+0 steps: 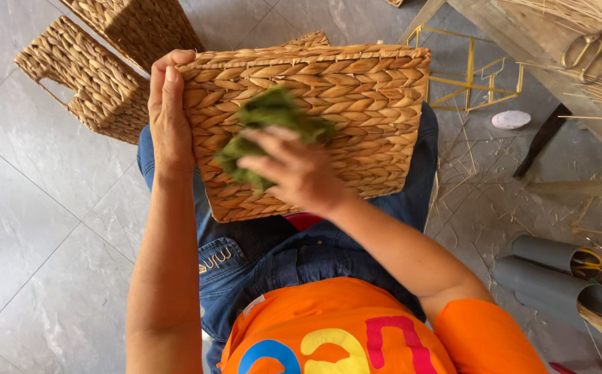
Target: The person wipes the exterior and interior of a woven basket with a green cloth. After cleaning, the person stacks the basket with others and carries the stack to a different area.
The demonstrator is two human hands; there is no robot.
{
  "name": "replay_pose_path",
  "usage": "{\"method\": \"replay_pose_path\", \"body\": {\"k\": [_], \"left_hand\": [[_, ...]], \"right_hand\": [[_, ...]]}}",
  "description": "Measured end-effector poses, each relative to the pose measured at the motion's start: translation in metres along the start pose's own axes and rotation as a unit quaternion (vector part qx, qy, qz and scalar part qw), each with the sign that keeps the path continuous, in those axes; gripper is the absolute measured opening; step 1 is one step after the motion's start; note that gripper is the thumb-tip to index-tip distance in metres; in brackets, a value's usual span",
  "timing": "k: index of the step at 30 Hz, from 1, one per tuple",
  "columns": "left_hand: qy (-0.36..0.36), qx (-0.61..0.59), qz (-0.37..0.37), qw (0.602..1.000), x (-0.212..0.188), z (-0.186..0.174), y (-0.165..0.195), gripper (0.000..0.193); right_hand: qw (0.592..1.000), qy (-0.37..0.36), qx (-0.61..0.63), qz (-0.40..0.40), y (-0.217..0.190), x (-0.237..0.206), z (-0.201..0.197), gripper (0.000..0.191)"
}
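Far left, two woven baskets (86, 76) sit on the grey floor (30, 228), and just beside them the left hand (169, 118) clamps the left edge of the basket (356, 90) lying across the person's lap, thumb and fingers wrapped round its rim. Mid-frame, the right hand (297, 170) presses a bunched green cloth (269, 118) flat against the weave, grip pinching the cloth. Off right: a yellow wire frame (470, 76), scissors (592, 45) and grey pipes (557, 277) amid straw.
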State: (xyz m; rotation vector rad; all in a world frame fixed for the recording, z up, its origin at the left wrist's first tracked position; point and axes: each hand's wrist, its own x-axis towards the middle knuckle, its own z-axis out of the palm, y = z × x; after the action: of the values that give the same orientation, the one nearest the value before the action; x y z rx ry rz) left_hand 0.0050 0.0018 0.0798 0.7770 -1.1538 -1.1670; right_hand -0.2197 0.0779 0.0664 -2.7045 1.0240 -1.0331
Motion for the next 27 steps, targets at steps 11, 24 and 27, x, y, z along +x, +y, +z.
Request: {"method": "replay_pose_path", "body": {"k": [11,24,27], "left_hand": [[0.002,-0.018,0.001,1.000,0.005,0.000,-0.008,0.031],[0.022,0.005,-0.010,1.000,0.007,-0.001,-0.006,0.031],[0.023,0.001,-0.017,1.000,0.008,-0.002,-0.006,0.029]], "right_hand": [[0.966,0.139,-0.071,0.205,0.056,-0.085,-0.059,0.035],[0.996,-0.015,0.055,-0.065,-0.042,-0.020,0.008,0.032],[0.996,-0.073,0.030,-0.035,-0.018,-0.052,-0.021,0.041]]}}
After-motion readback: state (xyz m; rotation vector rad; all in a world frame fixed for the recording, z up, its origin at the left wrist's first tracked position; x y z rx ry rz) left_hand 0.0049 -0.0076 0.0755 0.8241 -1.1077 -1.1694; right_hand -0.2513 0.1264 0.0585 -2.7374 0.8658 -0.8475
